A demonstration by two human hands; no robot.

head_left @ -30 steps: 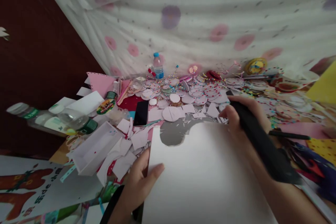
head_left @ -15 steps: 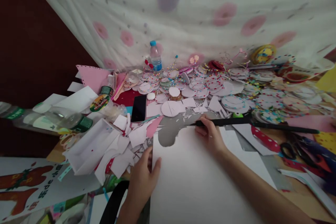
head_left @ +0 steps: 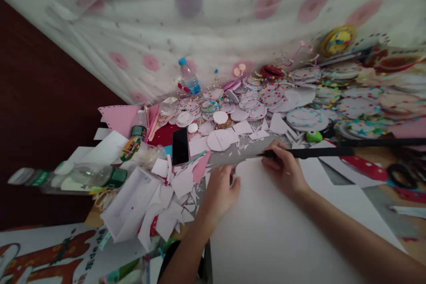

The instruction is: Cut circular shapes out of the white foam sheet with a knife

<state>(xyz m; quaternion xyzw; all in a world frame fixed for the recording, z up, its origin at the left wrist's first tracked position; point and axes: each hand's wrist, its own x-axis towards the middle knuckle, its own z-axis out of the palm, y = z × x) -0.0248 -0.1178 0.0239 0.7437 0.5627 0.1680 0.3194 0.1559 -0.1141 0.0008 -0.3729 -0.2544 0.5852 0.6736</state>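
– Right hand (head_left: 286, 172)?
– Fingers closed round black tool (head_left: 321, 152), right of phone (head_left: 180, 147).
– Left hand (head_left: 218, 191)?
– Half-curled at white sheet (head_left: 266, 226), edge side; whether gripping, cannot tell.
– Sheet's place?
– Nearer than phone, to its right.

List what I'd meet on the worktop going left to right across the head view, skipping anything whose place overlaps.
Open white box → dark phone → left hand at the white sheet's edge → right hand holding a slim black tool → scissors.
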